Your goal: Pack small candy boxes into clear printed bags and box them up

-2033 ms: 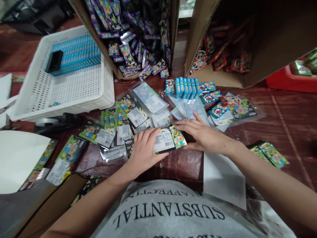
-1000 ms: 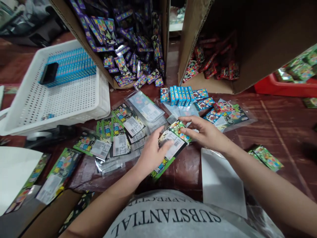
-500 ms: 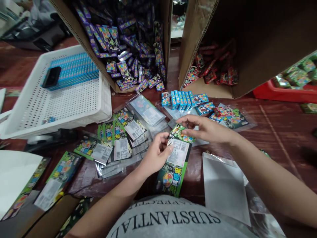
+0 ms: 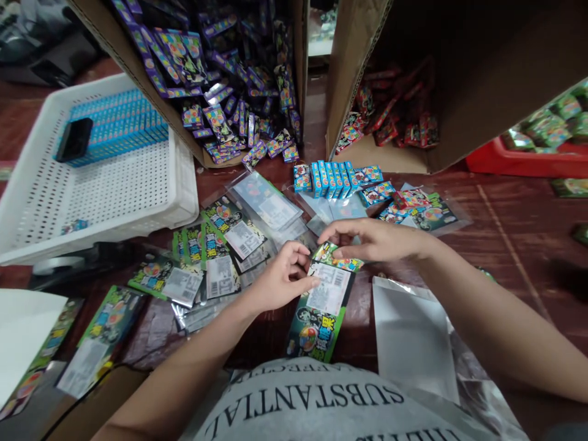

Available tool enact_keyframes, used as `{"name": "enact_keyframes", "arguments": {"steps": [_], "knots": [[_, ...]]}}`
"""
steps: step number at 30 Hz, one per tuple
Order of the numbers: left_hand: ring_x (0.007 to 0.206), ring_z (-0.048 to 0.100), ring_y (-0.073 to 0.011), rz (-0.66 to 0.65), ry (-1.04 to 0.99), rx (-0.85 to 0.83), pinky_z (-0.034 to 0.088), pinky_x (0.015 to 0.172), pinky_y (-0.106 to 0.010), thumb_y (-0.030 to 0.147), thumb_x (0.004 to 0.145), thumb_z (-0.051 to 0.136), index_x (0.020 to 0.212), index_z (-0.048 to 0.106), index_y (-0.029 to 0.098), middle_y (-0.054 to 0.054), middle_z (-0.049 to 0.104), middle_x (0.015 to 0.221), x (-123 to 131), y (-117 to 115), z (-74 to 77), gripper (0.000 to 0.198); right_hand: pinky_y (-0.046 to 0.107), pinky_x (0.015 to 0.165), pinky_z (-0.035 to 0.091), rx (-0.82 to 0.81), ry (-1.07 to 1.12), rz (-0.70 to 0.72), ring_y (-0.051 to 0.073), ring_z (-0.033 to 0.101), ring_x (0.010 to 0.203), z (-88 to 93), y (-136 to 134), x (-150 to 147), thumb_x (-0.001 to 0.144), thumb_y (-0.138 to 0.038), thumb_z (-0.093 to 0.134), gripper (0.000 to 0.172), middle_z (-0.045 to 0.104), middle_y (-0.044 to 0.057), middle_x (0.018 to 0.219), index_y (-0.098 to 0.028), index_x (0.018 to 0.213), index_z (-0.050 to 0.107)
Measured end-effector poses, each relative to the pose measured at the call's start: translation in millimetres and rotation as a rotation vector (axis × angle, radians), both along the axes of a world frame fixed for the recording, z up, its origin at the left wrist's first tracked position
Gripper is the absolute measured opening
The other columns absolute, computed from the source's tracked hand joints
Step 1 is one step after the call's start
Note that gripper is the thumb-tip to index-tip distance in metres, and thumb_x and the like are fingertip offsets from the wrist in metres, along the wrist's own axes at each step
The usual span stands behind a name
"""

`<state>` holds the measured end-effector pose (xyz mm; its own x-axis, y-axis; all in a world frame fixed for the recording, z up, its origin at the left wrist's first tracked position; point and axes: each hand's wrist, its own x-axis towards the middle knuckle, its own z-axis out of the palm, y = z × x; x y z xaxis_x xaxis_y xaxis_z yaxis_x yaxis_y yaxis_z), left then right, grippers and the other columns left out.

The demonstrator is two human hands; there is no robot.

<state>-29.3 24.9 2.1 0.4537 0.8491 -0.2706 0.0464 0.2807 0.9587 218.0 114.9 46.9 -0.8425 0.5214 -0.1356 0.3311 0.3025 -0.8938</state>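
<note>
A long printed card (image 4: 325, 297), green and black with a white barcode label, lies in front of my body. Its top end is bent into a narrow flap. At the card's left edge is my left hand (image 4: 282, 275), its thumb on the label's edge and its fingers curled beside the fold. My right hand (image 4: 367, 240) holds the flap from above, thumb in front and fingers behind it. Just beyond my hands, small blue candy boxes (image 4: 331, 179) stand in a row on clear plastic bags. More printed cards in bags (image 4: 220, 275) lie left of my left hand.
A white perforated basket (image 4: 179, 177) with blue boxes and a black phone (image 4: 74, 139) stands left. Two cartons hold purple packs (image 4: 220, 122) and red packs (image 4: 386, 128). At right are a red tray (image 4: 514, 160) and a pale plastic sheet (image 4: 408, 331).
The card's top flap is bent further over, with my right hand still on it. My left hand has loosened slightly at the edge. The whole view has shifted a little.
</note>
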Motion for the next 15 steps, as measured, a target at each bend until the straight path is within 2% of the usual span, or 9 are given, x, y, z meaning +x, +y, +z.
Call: {"name": "enact_keyframes", "arguments": {"steps": [2, 3, 7, 11, 15], "knots": [[0.078, 0.062, -0.011, 0.019, -0.003, -0.004, 0.048, 0.068, -0.025, 0.023, 0.08, 0.077, 0.114, 0.041, 0.025, 0.001, 0.06, 0.098, 2.6, -2.3, -1.3, 0.049, 0.035, 0.079, 0.056, 0.041, -0.028, 0.088, 0.018, 0.065, 0.087, 2.9, 2.8, -1.7, 0.096, -0.037, 0.062, 0.029, 0.068, 0.002, 0.099, -0.029, 0.124, 0.066], [0.077, 0.061, -0.0106, 0.042, -0.001, -0.007, 0.048, 0.067, -0.025, 0.024, 0.08, 0.078, 0.114, 0.041, 0.025, 0.001, 0.06, 0.098, 2.5, -3.4, -1.8, 0.05, 0.037, 0.083, 0.056, 0.095, -0.031, 0.071, 0.02, 0.065, 0.091, 3.2, 1.9, -2.4, 0.096, -0.037, 0.063, 0.029, 0.068, 0.003, 0.104, -0.029, 0.123, 0.067], [0.073, 0.061, -0.0095, 0.157, 0.019, -0.021, 0.049, 0.067, -0.024, 0.026, 0.079, 0.078, 0.108, 0.04, 0.025, 0.002, 0.059, 0.098, -6.7, -9.5, -3.9, 0.048, 0.045, 0.097, 0.053, 0.296, 0.006, -0.218, 0.025, 0.063, 0.109, -5.2, -21.6, -5.3, 0.091, -0.042, 0.07, 0.026, 0.063, 0.008, 0.112, -0.027, 0.112, 0.071], [0.076, 0.062, -0.0116, 0.197, 0.05, 0.032, 0.051, 0.07, -0.027, 0.03, 0.079, 0.078, 0.112, 0.044, 0.025, 0.001, 0.06, 0.097, -18.6, -18.0, -8.0, 0.048, 0.048, 0.107, 0.049, 0.231, 0.051, -0.322, 0.026, 0.057, 0.126, -21.7, -57.5, -13.8, 0.091, -0.041, 0.072, 0.024, 0.058, 0.01, 0.13, -0.027, 0.11, 0.07], [0.082, 0.064, -0.0139, 0.168, 0.094, 0.092, 0.053, 0.076, -0.029, 0.032, 0.082, 0.077, 0.12, 0.051, 0.024, 0.0, 0.061, 0.097, -23.6, -22.1, -12.8, 0.047, 0.052, 0.112, 0.045, 0.162, 0.078, -0.384, 0.026, 0.052, 0.135, -29.8, -76.2, -23.7, 0.093, -0.035, 0.069, 0.023, 0.056, 0.011, 0.135, -0.027, 0.115, 0.067]]}}
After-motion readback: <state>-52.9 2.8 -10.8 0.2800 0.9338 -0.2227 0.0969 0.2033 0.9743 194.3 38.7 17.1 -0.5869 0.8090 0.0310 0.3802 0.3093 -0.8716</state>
